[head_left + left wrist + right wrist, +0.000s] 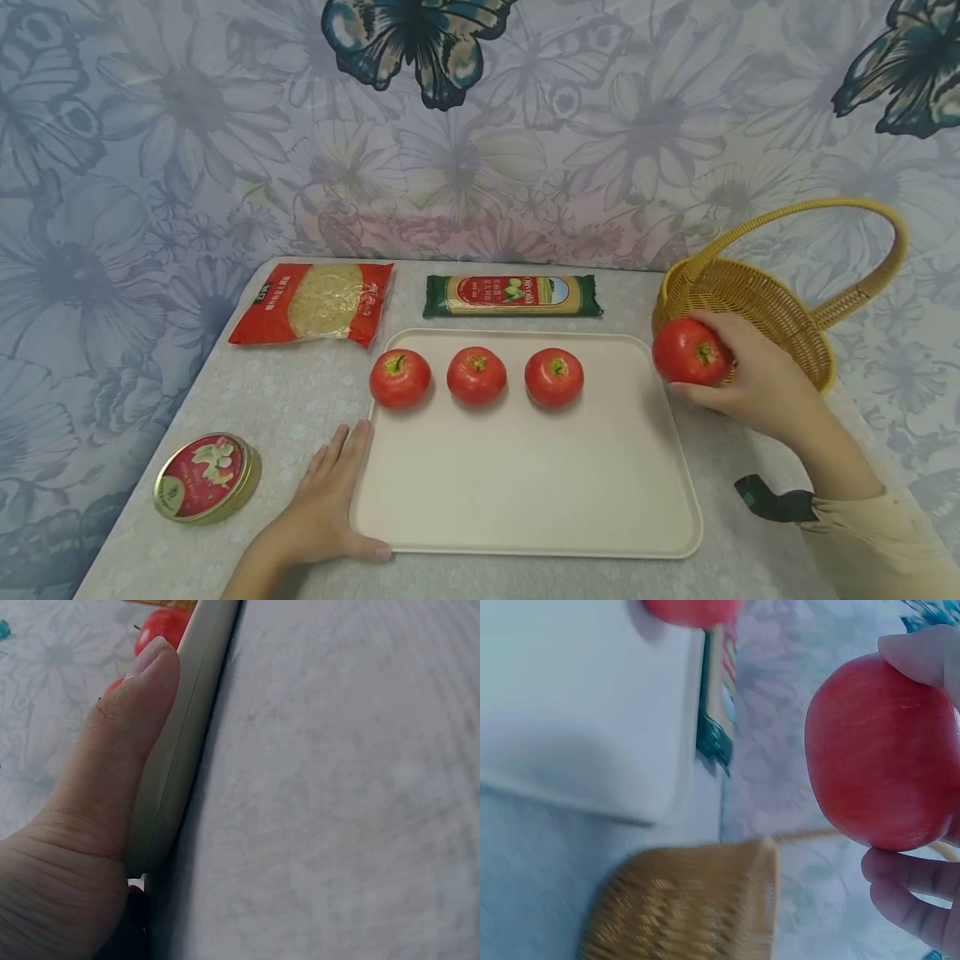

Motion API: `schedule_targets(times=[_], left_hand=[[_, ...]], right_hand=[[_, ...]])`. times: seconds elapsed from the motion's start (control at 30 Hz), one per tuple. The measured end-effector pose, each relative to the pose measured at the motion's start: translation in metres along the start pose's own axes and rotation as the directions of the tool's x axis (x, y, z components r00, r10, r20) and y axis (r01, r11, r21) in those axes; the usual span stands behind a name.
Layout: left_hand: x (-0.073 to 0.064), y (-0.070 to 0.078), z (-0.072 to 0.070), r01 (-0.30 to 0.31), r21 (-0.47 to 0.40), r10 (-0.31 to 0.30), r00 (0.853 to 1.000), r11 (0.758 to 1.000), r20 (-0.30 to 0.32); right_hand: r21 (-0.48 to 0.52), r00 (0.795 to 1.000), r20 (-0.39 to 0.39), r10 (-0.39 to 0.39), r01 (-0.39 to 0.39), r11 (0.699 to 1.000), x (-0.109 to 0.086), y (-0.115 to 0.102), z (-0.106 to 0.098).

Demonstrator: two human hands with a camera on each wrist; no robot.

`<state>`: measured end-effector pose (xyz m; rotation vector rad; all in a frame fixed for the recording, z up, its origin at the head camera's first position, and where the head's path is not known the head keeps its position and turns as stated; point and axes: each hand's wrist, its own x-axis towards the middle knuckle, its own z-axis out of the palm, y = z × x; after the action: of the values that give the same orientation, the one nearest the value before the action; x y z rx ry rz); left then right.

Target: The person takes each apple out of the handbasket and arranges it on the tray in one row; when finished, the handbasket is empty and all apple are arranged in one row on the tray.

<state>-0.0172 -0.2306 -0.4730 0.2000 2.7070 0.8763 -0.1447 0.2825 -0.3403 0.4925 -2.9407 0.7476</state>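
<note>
Flowered wallpaper with big dark butterflies backs a pale speckled table, and on it sits a cream tray set square to the person. Three red apples stand in an even row along the tray's far side, stems up and spaced apart, which leaves room at the right end of the line.

A fourth apple is off the table, gripped in the right hand, fingers curled round it, just in front of the rim of the wicker basket at the right. From the right wrist view the fingertips pinch it top and bottom, a firm hold suited to carrying round fruit.

The left hand lies flat on the table with straight fingers, its thumb pressed along the tray's near left edge, seemingly to steady the tray against sliding.

Behind the tray lie a red bag of noodles and a green pasta packet; a round tin rests at the near left, well clear of the hands.
</note>
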Motion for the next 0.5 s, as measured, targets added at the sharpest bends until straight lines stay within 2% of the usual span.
schedule_targets(times=[0.27,0.5], left_hand=[[0.001,0.001,-0.001,0.009,-0.006,-0.009,1.0,1.0,0.008],[0.001,0.0,0.0,0.023,-0.003,-0.023,1.0,1.0,0.009]], right_hand=[[-0.011,0.998,0.045,-0.054,0.055,0.998,-0.003,-0.011,0.041],[0.0,0.996,0.083,-0.03,0.03,1.0,-0.003,-0.009,0.07]])
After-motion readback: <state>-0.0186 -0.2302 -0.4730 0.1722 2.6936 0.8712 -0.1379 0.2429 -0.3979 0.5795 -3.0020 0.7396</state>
